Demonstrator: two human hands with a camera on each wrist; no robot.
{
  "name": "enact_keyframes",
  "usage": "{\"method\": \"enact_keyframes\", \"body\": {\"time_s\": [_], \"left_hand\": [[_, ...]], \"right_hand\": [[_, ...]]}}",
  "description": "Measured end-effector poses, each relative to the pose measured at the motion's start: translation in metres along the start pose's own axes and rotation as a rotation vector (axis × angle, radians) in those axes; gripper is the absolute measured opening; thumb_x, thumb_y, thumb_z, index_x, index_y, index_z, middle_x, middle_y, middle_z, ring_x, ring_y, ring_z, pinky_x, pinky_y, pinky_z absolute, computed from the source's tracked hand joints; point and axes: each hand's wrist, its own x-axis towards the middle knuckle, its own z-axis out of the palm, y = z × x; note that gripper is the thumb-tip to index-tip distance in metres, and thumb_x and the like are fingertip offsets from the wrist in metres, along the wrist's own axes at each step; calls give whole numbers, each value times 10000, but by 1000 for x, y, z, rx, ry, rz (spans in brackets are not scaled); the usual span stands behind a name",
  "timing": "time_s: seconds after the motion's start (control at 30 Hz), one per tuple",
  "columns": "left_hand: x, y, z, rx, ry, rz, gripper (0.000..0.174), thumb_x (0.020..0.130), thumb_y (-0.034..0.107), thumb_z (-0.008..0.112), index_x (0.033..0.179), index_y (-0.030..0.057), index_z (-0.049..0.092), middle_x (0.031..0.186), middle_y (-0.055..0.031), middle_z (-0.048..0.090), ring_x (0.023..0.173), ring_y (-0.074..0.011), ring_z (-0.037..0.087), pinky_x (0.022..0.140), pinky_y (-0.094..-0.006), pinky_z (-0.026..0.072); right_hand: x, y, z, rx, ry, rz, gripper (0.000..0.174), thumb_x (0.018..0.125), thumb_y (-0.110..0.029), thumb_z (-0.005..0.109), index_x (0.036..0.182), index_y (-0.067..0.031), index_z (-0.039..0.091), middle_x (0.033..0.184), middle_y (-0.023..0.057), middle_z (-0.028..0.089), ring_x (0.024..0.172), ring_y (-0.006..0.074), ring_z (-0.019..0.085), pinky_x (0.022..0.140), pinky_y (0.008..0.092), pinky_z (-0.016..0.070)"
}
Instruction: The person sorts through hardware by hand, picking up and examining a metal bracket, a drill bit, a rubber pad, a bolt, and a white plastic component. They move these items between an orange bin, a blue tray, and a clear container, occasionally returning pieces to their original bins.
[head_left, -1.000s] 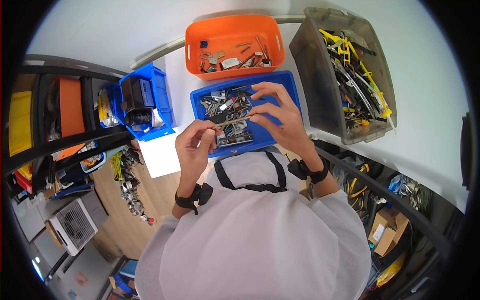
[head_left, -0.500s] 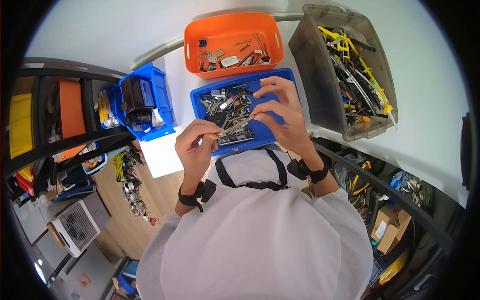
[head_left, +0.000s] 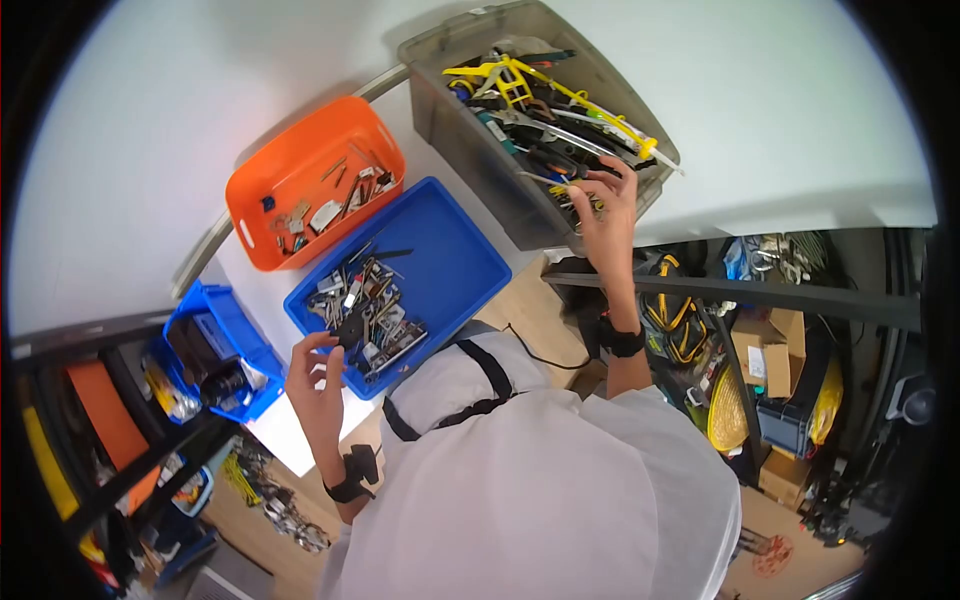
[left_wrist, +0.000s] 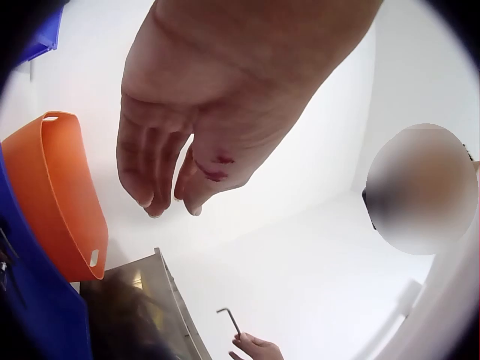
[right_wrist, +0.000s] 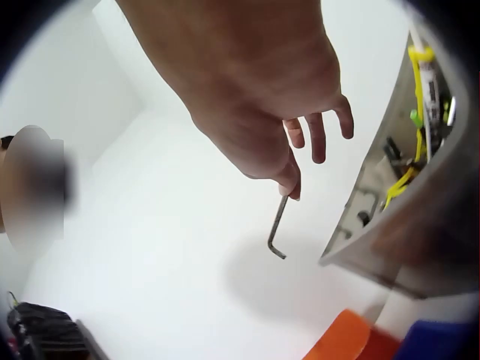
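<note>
An L-shaped hex key (head_left: 541,178) (right_wrist: 277,225) (left_wrist: 231,320) is pinched between the thumb and fingertips of my right hand (head_left: 610,235) (right_wrist: 259,97), which is over the near side of the grey bin (head_left: 465,145) of tools. My left hand (head_left: 317,395) (left_wrist: 202,97) holds nothing visible, its fingers loosely bent with a gap to the thumb, beside the near left edge of the blue tray (head_left: 455,235). Small metal parts and tools (head_left: 385,315) lie heaped in the tray's left part.
Behind the blue tray stands an orange basket (head_left: 285,165) with a few metal pieces. A smaller blue bin (head_left: 260,360) with dark items is at the left. Dark shelf rails (head_left: 760,290) run along the right, with a cardboard box (head_left: 785,365) below.
The hands have parted; the right, now with the hex key, moved over the grey bin, while the left let go of the long thin piece. The head view has turned to the right.
</note>
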Motion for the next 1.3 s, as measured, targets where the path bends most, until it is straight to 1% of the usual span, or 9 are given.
{"method": "enact_keyframes", "body": {"time_s": [0.2,0.37,0.5,0.63,0.7,0.77,0.87,1.17,1.3], "left_hand": [[10,2,7,120,-15,-39,259,965,119,663,1202,20,629,1043,-92,713,739,-128,659,584,-246,504],[18,3,15,225,-46,-12,287,964,114,661,1233,18,624,1043,-104,715,748,-146,672,598,-267,508],[22,1,26,301,-68,54,293,979,159,654,1233,15,620,1020,-105,701,696,-136,663,534,-256,489],[24,7,39,314,-78,55,282,985,157,642,1232,22,623,1004,-111,706,705,-142,670,535,-266,490],[24,15,47,340,-82,-18,286,974,111,647,1241,14,613,1008,-114,710,748,-174,664,610,-299,504],[24,17,54,356,-82,-26,290,975,113,643,1246,17,611,1008,-112,711,752,-177,665,615,-306,502],[24,25,63,355,-97,-28,295,975,118,642,1250,15,610,1012,-114,712,757,-179,668,615,-305,502],[21,32,73,393,-73,-81,306,973,137,653,1245,5,610,994,-114,714,775,-187,674,657,-315,519],[20,27,68,369,-93,-70,276,970,131,659,1216,14,621,951,-105,713,780,-183,654,658,-310,510]], "right_hand": [[-5,52,-37,-319,50,172,180,919,-149,715,935,31,723,1340,196,509,1140,350,598,961,426,493],[0,73,-51,-498,44,174,179,907,-134,704,930,43,720,1339,213,525,1176,379,565,976,454,472],[10,95,-61,-603,32,140,165,884,-119,693,941,33,729,1340,210,526,1208,375,523,1011,496,432],[31,116,-63,-621,50,162,162,867,-128,707,939,12,745,1341,209,535,1220,379,518,1023,498,420],[42,135,-57,-495,57,180,153,854,-140,723,917,-5,757,1335,208,550,1228,382,517,1021,493,418],[54,152,-46,-479,85,178,153,843,-151,735,905,-15,767,1330,204,562,1230,384,518,1024,492,411],[65,161,-28,-506,108,148,176,858,-170,733,980,-53,779,1352,194,560,1251,375,497,1055,540,360],[53,169,-33,-509,25,152,233,898,-178,694,1112,-114,760,1371,176,554,1300,376,467,1085,568,332],[50,167,-40,-461,19,101,211,914,-163,678,1101,-109,758,1308,186,606,1239,391,529,1047,518,407]]}}
